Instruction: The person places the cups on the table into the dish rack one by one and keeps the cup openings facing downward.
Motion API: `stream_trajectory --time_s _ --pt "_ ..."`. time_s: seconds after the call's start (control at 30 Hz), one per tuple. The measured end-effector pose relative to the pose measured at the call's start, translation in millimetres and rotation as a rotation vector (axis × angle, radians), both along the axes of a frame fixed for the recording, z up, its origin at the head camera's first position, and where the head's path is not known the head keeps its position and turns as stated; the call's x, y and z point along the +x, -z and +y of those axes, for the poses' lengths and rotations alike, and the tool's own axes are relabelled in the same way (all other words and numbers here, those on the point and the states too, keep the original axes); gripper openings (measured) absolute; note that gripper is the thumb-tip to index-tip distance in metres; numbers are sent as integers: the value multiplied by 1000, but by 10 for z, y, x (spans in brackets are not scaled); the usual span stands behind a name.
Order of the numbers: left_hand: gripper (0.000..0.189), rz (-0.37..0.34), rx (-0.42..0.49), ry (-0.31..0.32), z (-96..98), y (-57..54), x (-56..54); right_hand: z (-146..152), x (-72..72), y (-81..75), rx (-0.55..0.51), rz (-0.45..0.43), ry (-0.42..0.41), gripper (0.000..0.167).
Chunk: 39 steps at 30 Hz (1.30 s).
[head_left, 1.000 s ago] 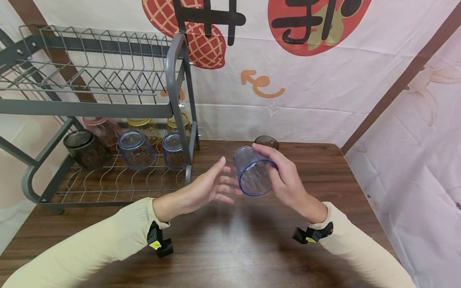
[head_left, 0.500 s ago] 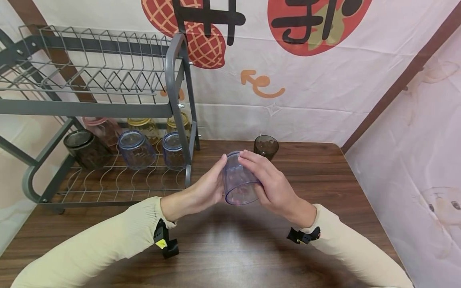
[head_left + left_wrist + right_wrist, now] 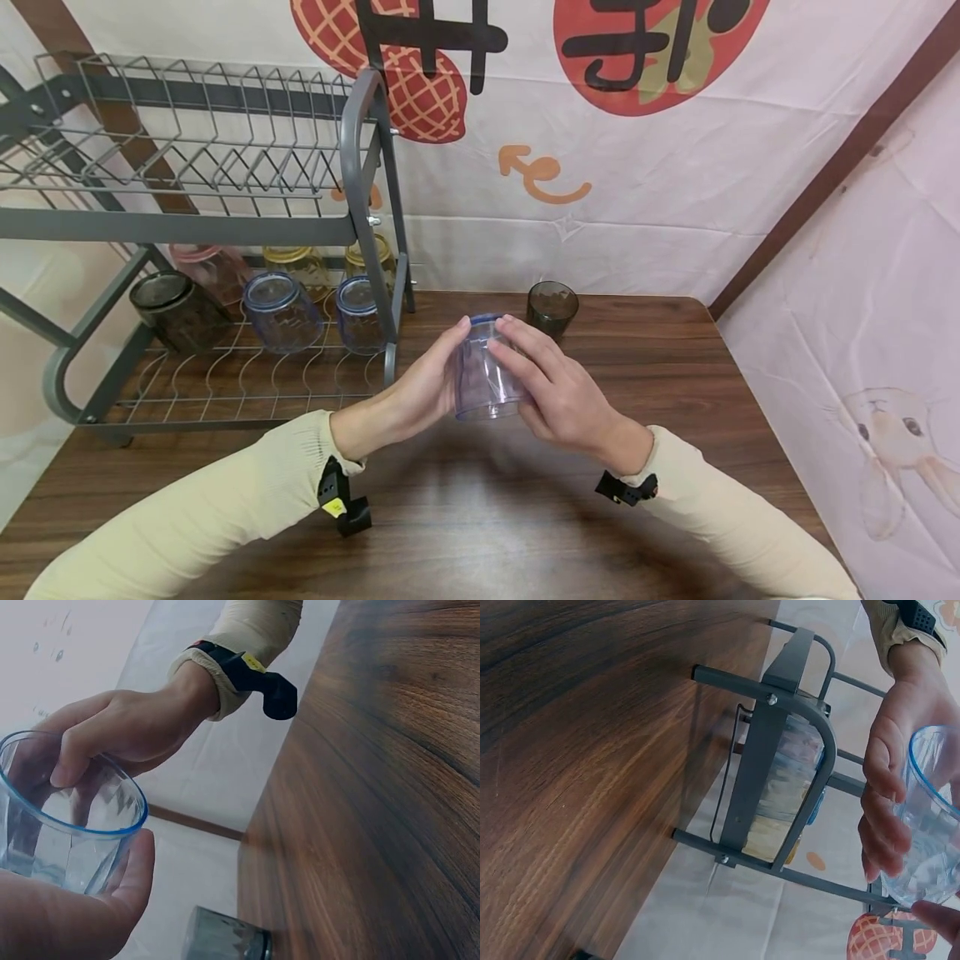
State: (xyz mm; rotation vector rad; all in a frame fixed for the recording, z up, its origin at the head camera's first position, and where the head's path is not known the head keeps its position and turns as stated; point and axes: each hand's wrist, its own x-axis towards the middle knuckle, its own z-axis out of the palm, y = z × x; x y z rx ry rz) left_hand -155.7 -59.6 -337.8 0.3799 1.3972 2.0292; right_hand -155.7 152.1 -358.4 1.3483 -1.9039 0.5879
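A clear blue-tinted glass [image 3: 487, 379] is held above the table, mouth downward and tilted a little. My left hand [image 3: 416, 387] grips its left side, thumb up along the wall near the base. From the right, my right hand [image 3: 573, 400] holds it with fingers curled over the wall and base edge. The left wrist view shows the blue rim of the glass [image 3: 82, 825] with both hands around it. In the right wrist view, the left hand's fingers [image 3: 885, 832] wrap the wall. Behind the right hand, a dark grey glass [image 3: 552, 308] stands on the table.
A grey two-tier dish rack [image 3: 176, 227] stands at the left. On its lower tier sit upturned glasses: a dark one [image 3: 180, 312], a pink one [image 3: 213, 271], blue ones [image 3: 281, 312] and yellow ones [image 3: 300, 271]. A printed cloth wall [image 3: 660, 217] rises behind the wooden table [image 3: 480, 533].
The blue glass has moved left and turned from a sideways tilt to mouth down. My left hand, earlier spread beside it, now grips it. The dark glass behind has come into fuller view.
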Motion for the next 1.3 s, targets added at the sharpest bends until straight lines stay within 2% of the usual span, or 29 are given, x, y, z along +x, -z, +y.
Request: stream_trajectory --time_s 0.1,0.37,0.6,0.87,1.1,1.3 --pt "60 -2 -25 -4 -7 8 -11 15 -29 12 13 6 -42 49" --pt "62 23 -109 -7 -58 46 -28 76 -73 39 18 -92 -180 67" --pt "54 65 -155 -32 -104 65 -25 91 -89 40 15 -50 -257 66" --pt "56 114 -155 7 -144 77 -33 97 -92 12 -14 0 -312 64" --pt "58 148 -170 -4 -184 74 -35 87 -94 -15 -32 45 -333 63" --pt "57 173 -205 -21 -223 57 -37 104 -89 -28 -51 32 -334 62"
